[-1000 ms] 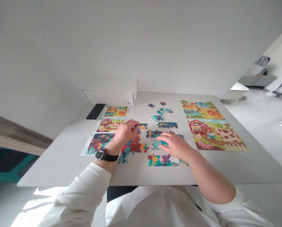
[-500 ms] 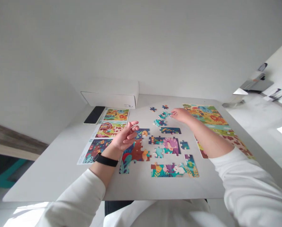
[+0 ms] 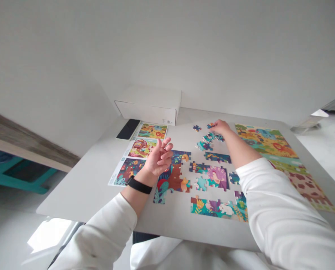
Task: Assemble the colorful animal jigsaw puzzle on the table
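At the far end of the loose pieces, my right hand [image 3: 221,127] has its fingertips closed on a dark blue and orange puzzle piece [image 3: 211,125]. A small heap of teal puzzle pieces [image 3: 204,145] lies just nearer to me. My left hand [image 3: 158,158], palm turned up and fingers loosely apart, hovers empty by the left edge of a joined puzzle section with a brown bear [image 3: 176,179]. Right of that section lie a strip with a pink bird [image 3: 216,176], a single teal piece [image 3: 201,183] and a bottom strip with a white rabbit [image 3: 226,209].
On the left are a picture sheet [image 3: 132,148], a black phone [image 3: 128,129] and a white box [image 3: 147,110] against the wall. Two assembled puzzles, one with a lion [image 3: 281,147] and one with a cow pattern [image 3: 305,183], lie on the right, partly behind my right arm.
My right hand has gone from the teal heap to the orange and blue piece behind it. The left hand stays raised, its fingers slightly more spread. The whole view has turned left.
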Motion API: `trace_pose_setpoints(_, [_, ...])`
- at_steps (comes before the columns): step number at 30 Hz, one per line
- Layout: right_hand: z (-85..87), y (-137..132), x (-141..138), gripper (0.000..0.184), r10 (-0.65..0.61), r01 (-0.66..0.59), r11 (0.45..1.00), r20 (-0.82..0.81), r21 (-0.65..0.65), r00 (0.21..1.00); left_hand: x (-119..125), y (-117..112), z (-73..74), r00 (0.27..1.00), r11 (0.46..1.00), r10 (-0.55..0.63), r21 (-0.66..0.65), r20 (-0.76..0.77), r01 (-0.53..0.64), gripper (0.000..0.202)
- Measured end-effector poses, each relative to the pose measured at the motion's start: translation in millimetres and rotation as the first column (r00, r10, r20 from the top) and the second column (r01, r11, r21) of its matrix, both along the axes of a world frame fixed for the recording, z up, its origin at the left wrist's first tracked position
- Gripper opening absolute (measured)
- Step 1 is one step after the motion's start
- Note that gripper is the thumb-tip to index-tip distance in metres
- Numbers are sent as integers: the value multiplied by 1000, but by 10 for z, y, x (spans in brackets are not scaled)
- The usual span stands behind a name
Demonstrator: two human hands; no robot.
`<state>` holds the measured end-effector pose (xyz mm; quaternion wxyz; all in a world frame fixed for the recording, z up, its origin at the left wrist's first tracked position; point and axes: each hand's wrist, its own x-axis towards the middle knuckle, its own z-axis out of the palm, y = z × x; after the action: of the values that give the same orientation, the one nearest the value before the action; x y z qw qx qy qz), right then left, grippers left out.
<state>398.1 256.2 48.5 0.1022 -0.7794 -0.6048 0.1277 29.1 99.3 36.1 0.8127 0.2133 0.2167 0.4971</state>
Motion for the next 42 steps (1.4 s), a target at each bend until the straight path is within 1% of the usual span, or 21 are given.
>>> trace_pose_setpoints(3, [16,-59,5,24,-40,43,995,-40,88,998,15,2,20,999,999,30,32,-43,-28,38])
trace_pose_setpoints(4, [35,-96,-5,22,-26,38,990,-87,137,996,20,-1,25,998,999,28,42,-53,-26,37])
trace_pose_setpoints(6, [98,-213,-44,20,39,28,969,-263,245,964,24,-11,34,998,999,18,49,-64,-14,36])
trace_pose_setpoints(7, [141,-301,-72,21,89,25,959,-380,284,921,24,-17,38,998,999,12,48,-66,-9,34])
trace_pose_setpoints(8, [191,-410,-105,23,144,23,950,-499,312,854,23,-24,43,998,999,6,47,-66,-3,32])
trace_pose_setpoints(9, [244,-542,-142,27,193,9,949,-602,316,774,22,-30,47,998,999,-2,45,-64,5,30])
trace_pose_setpoints(10, [299,-694,-183,33,242,-35,952,-676,305,696,23,-37,50,998,999,-15,44,-58,17,27])
trace_pose_setpoints(12, [399,-1043,-276,48,334,-140,939,-737,315,587,36,-56,53,998,998,-48,40,-42,50,23])
trace_pose_setpoints(13, [438,-1227,-327,53,365,-184,930,-746,318,556,52,-70,54,997,997,-68,39,-42,69,22])
trace_pose_setpoints(15, [478,-1578,-432,56,409,-241,912,-748,331,523,103,-116,57,991,993,-105,46,-84,109,24])
trace_pose_setpoints(18, [431,-1992,-568,51,416,-270,909,-748,319,517,208,-237,67,965,981,-134,107,-225,161,34])
trace_pose_setpoints(20, [338,-2171,-627,48,411,-270,911,-750,313,518,267,-339,77,937,967,-119,178,-328,185,43])
trace_pose_setpoints(22, [223,-2282,-659,46,400,-243,917,-752,317,525,298,-430,85,895,943,-81,257,-439,211,48])
trace_pose_setpoints(26, [58,-2368,-681,38,378,-199,926,-749,322,544,286,-508,87,774,877,31,389,-632,282,53])
trace_pose_setpoints(29, [56,-2386,-731,35,391,-216,920,-751,326,533,271,-499,73,680,841,78,415,-729,348,57])
trace_pose_setpoints(32, [104,-2400,-835,31,408,-242,913,-767,329,495,282,-490,61,596,787,64,409,-800,463,57])
trace_pose_setpoints(35, [111,-2403,-938,28,406,-269,911,-785,312,468,300,-487,54,549,719,94,438,-830,540,51])
trace_pose_setpoints(37, [84,-2396,-977,26,407,-282,910,-785,304,467,306,-482,50,532,689,129,462,-837,559,45])
trace_pose_setpoints(39, [53,-2389,-985,26,427,-280,902,-772,328,471,306,-474,42,525,685,147,469,-839,557,42])
trace_pose_setpoints(40, [42,-2387,-980,27,442,-270,897,-755,351,484,304,-471,37,521,698,155,466,-839,544,42])
trace_pose_setpoints(42, [32,-2391,-956,27,463,-243,885,-693,397,552,299,-466,28,508,746,170,447,-844,494,42])
